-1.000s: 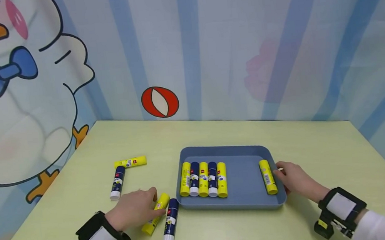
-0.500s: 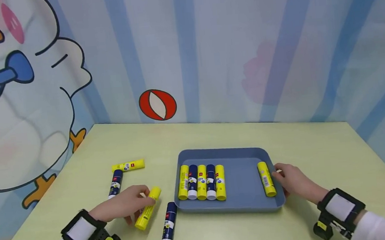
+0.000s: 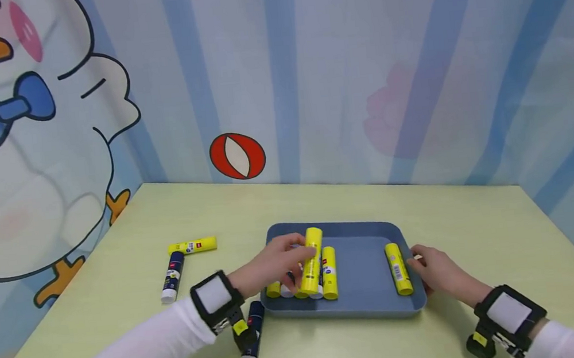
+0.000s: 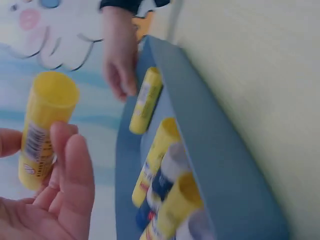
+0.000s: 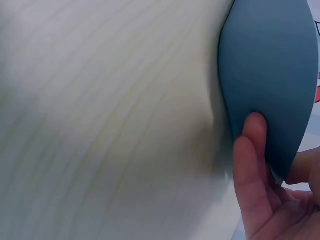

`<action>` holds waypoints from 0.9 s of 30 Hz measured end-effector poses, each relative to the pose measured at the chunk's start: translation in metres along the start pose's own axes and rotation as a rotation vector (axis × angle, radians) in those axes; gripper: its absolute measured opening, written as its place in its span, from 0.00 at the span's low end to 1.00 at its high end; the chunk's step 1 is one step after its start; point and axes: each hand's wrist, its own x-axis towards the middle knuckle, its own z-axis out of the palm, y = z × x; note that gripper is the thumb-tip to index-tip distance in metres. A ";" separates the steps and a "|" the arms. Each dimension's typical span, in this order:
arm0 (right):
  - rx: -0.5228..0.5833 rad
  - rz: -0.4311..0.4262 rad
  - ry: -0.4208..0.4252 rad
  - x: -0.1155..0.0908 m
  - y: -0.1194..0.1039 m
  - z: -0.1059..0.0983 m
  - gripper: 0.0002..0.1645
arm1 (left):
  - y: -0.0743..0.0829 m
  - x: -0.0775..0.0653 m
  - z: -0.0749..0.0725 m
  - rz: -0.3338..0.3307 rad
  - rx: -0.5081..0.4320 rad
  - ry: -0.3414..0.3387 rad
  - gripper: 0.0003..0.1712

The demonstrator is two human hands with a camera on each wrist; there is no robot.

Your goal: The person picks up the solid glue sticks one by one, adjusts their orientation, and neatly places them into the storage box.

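My left hand (image 3: 274,265) pinches a yellow glue stick (image 3: 312,262) between thumb and fingers, held over the left part of the blue-grey tray (image 3: 361,275). The left wrist view shows the held glue stick (image 4: 45,117) raised above the tray. Below it lies a row of yellow and navy glue sticks, partly hidden by the hand; a yellow glue stick (image 3: 330,281) ends the row on the right. Another yellow glue stick (image 3: 398,269) lies apart by the tray's right wall. My right hand (image 3: 438,271) grips that side, thumb over the rim and fingers (image 5: 250,170) against the outer wall.
On the table's left, a yellow glue stick (image 3: 192,245) lies near a navy glue stick (image 3: 172,277) with a white cap. Another navy glue stick (image 3: 253,338) lies in front of the tray's left corner, partly behind the left wrist camera. A printed curtain (image 3: 329,82) hangs behind the table.
My left hand has lifted the yellow glue stick from the table beside the navy one and carried it right, over the tray. My right hand keeps its grip on the tray.
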 end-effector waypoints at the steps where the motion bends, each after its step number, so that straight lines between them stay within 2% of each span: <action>1: 0.009 -0.002 -0.003 0.000 0.000 0.000 0.14 | 0.004 0.007 0.009 0.000 0.010 -0.011 0.17; 5: 0.025 0.004 -0.017 -0.001 0.000 0.000 0.13 | 0.017 0.037 0.036 -0.034 0.115 -0.078 0.14; 8: 0.020 0.011 -0.025 -0.001 -0.001 0.000 0.13 | 0.029 0.056 0.050 -0.058 0.229 -0.112 0.14; 12: 0.015 0.024 -0.029 0.000 -0.002 -0.002 0.14 | 0.043 0.081 0.065 -0.110 0.361 -0.105 0.16; 15: 0.005 0.030 -0.026 0.000 -0.002 -0.002 0.14 | 0.049 0.096 0.076 -0.154 0.443 -0.087 0.16; 20: 0.002 0.029 -0.035 -0.001 -0.002 -0.003 0.13 | 0.047 0.112 0.092 -0.184 0.512 -0.040 0.12; 27: 0.004 0.038 -0.048 0.003 -0.005 -0.001 0.12 | 0.032 0.126 0.100 -0.254 0.558 0.018 0.10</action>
